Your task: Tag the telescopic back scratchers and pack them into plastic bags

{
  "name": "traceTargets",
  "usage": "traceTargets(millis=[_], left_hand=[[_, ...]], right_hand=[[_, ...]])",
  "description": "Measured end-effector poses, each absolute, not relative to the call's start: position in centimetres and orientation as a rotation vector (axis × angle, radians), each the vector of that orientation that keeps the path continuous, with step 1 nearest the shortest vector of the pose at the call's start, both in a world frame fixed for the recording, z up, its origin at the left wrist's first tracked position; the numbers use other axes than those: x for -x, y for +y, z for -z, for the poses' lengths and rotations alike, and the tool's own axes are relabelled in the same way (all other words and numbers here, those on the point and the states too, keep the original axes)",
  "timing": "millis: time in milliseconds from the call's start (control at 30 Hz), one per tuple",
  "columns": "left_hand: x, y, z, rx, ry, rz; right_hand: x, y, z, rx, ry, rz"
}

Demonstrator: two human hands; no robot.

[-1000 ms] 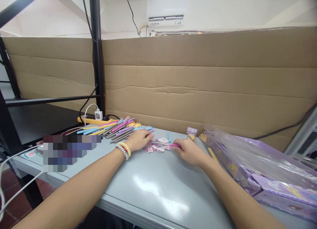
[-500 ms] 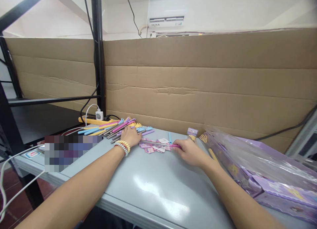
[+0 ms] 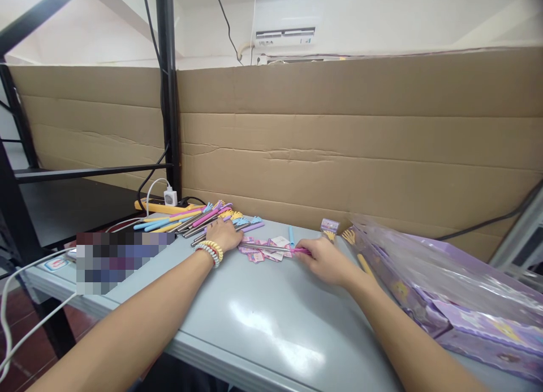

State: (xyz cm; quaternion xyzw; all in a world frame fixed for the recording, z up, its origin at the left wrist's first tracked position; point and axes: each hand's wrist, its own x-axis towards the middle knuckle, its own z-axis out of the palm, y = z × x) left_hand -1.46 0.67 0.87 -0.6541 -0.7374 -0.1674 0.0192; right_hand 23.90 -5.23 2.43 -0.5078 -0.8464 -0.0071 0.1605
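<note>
A pile of telescopic back scratchers (image 3: 199, 218) with coloured handles and claw heads lies at the far left of the grey table (image 3: 263, 318). My left hand (image 3: 225, 234), beaded bracelets at the wrist, rests on the near edge of that pile, fingers curled over the metal rods. My right hand (image 3: 320, 255) pinches the pink handle of one scratcher (image 3: 275, 248), whose thin metal rod lies across small pink paper tags (image 3: 265, 250).
A stack of purple packaging cards in clear plastic (image 3: 441, 284) fills the right side. A light blue stick (image 3: 291, 236) lies behind the tags. Cardboard walls (image 3: 339, 149) stand behind the table. A yellow power strip with a white plug (image 3: 168, 202) and cables sit at the left.
My left hand left the rod near the tags and moved left onto the pile of scratchers. My right hand kept its hold on the pink-handled scratcher.
</note>
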Motion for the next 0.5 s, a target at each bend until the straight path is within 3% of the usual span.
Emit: traceTargets(millis=[300,500], left_hand=[[2.4,1.9,-0.2,1.713,-2.252,0.729],[3.5,3.1,0.4,1.663,-2.424,0.660]], right_hand=[[-23.8,-5.2,-2.5,1.461,-2.410,0.004],[-23.8,-5.3,-2.5,1.441,-2.410,0.017]])
